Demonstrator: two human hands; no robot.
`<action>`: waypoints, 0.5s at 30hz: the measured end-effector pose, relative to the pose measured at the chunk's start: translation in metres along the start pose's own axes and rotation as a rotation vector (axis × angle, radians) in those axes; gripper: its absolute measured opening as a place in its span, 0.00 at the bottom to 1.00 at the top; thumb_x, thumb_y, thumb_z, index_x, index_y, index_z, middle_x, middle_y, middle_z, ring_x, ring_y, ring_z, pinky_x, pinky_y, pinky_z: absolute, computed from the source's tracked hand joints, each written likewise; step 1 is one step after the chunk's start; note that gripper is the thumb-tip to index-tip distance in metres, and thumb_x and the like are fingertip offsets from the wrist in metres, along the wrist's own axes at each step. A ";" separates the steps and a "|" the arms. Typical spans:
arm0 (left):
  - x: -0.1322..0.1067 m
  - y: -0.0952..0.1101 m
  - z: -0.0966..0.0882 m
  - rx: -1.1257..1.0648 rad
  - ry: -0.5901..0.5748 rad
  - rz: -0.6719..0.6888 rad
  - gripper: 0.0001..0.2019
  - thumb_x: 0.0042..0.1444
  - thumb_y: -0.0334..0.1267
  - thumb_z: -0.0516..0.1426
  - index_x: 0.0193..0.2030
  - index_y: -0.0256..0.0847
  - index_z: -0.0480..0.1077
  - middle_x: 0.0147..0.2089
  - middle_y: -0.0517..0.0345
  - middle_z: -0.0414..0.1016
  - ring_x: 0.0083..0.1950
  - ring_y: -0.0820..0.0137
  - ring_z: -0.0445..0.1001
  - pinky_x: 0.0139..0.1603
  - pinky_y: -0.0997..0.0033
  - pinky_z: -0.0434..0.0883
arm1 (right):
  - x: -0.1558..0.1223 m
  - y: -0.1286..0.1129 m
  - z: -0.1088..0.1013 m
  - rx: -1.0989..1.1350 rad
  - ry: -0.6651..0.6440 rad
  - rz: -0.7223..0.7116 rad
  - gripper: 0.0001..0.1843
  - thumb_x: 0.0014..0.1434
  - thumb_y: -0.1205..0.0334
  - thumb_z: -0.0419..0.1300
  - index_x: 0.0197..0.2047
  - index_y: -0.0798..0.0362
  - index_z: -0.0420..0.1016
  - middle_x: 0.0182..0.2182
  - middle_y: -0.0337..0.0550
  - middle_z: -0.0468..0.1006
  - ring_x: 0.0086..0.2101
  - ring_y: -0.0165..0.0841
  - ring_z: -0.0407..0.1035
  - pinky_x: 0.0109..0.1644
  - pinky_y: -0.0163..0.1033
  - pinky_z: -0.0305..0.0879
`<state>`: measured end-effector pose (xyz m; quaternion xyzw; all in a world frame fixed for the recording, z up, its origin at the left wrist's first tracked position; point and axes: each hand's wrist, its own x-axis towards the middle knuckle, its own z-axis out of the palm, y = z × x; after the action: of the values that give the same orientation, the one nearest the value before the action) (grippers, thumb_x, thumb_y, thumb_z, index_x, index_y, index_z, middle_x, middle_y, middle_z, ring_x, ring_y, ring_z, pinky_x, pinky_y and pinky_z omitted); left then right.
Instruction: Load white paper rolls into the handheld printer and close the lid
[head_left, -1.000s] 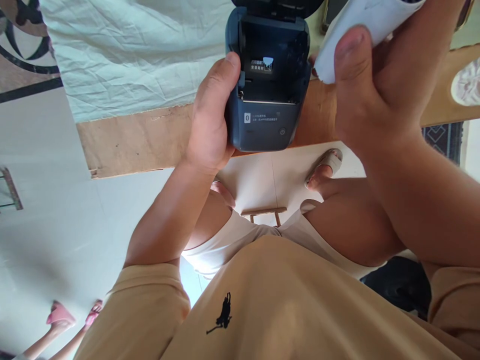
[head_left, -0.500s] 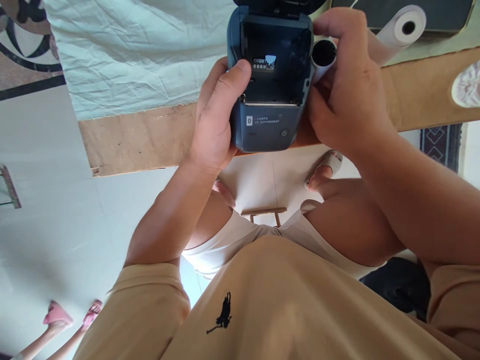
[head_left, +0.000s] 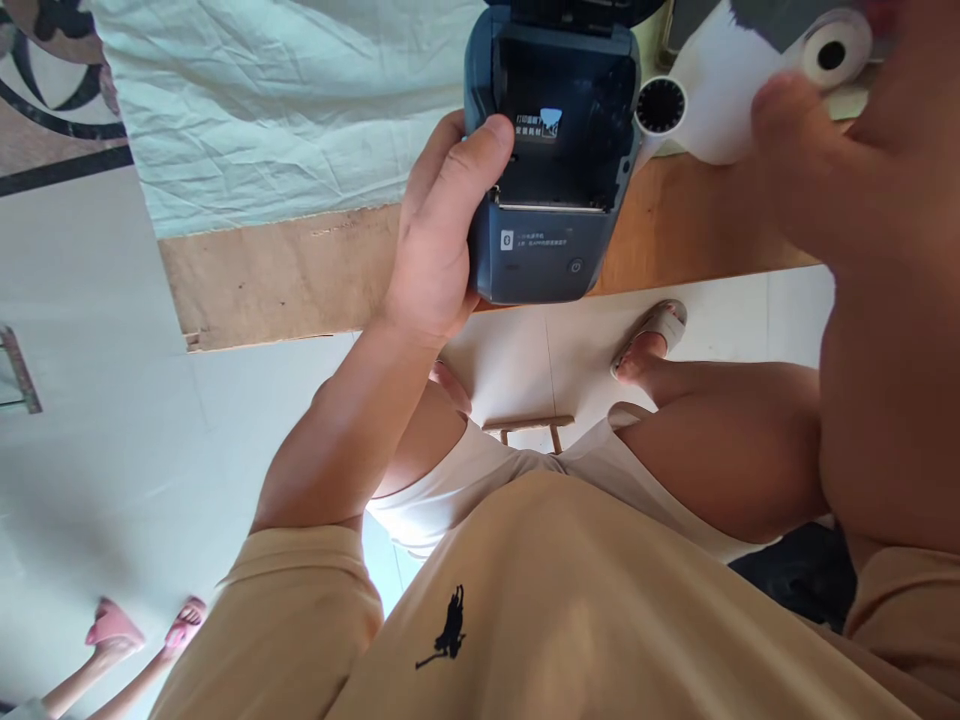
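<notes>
My left hand [head_left: 442, 220] grips the left side of a dark blue label printer [head_left: 544, 250], thumb over its rim. The printer's lid is up and its paper bay shows bare, with a small white printed label inside. Against the printer's right side sits a small white roll [head_left: 643, 145] with a dark hollow core. My right hand [head_left: 847, 170] is at the right, blurred, its thumb beside a white paper piece [head_left: 716, 95] with a ragged upper edge. Its other fingers are not clearly visible. Just above that thumb lies a white paper roll [head_left: 836, 50].
A pale green cloth [head_left: 285, 110] covers much of the wooden table [head_left: 277, 285]. A dark flat object [head_left: 686, 20] lies at the top right. Below the table edge are my legs and a wooden bar [head_left: 529, 425]. Another person's feet in pink slippers [head_left: 116, 625] show at lower left.
My right hand has moved right, away from the printer and the small hollow roll. The white paper piece has come into view between the rolls. The printer has shifted slightly right.
</notes>
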<state>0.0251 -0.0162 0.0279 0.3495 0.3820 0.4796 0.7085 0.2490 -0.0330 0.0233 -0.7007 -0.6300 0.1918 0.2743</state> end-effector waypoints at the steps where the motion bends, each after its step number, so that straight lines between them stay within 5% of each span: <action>1: 0.000 -0.001 0.000 0.026 -0.006 -0.002 0.07 0.51 0.43 0.51 0.29 0.42 0.62 0.29 0.57 0.61 0.30 0.73 0.64 0.27 0.72 0.58 | 0.002 -0.004 0.000 -0.108 -0.024 0.037 0.24 0.52 0.53 0.48 0.53 0.46 0.56 0.50 0.38 0.57 0.54 0.28 0.54 0.64 0.41 0.53; 7: 0.000 -0.002 0.001 0.072 0.012 0.023 0.08 0.50 0.44 0.49 0.28 0.44 0.62 0.31 0.54 0.64 0.42 0.63 0.69 0.27 0.70 0.59 | 0.006 -0.007 0.008 -0.197 0.026 0.043 0.22 0.48 0.53 0.52 0.48 0.45 0.62 0.46 0.40 0.61 0.47 0.27 0.59 0.55 0.40 0.59; 10: 0.000 -0.002 0.002 0.107 0.021 0.018 0.08 0.51 0.44 0.49 0.28 0.43 0.62 0.31 0.54 0.65 0.43 0.63 0.69 0.26 0.72 0.59 | 0.004 -0.007 0.010 -0.106 0.045 -0.065 0.21 0.47 0.62 0.51 0.47 0.43 0.61 0.44 0.36 0.64 0.44 0.24 0.60 0.51 0.38 0.59; 13: 0.000 -0.001 0.001 0.106 0.025 0.004 0.08 0.51 0.44 0.49 0.28 0.42 0.62 0.31 0.54 0.65 0.43 0.64 0.69 0.25 0.73 0.58 | 0.002 -0.011 0.013 -0.082 -0.065 -0.157 0.23 0.47 0.68 0.47 0.48 0.42 0.60 0.44 0.31 0.64 0.45 0.22 0.60 0.52 0.36 0.60; 15: 0.001 -0.001 0.001 0.075 0.025 -0.007 0.08 0.51 0.43 0.50 0.28 0.42 0.62 0.31 0.54 0.66 0.43 0.65 0.69 0.25 0.74 0.59 | 0.002 -0.014 0.014 -0.127 -0.127 -0.169 0.22 0.48 0.63 0.49 0.48 0.43 0.59 0.45 0.32 0.63 0.46 0.22 0.60 0.54 0.37 0.59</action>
<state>0.0265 -0.0156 0.0272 0.3683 0.4098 0.4668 0.6918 0.2301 -0.0287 0.0212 -0.6477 -0.7137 0.1715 0.2041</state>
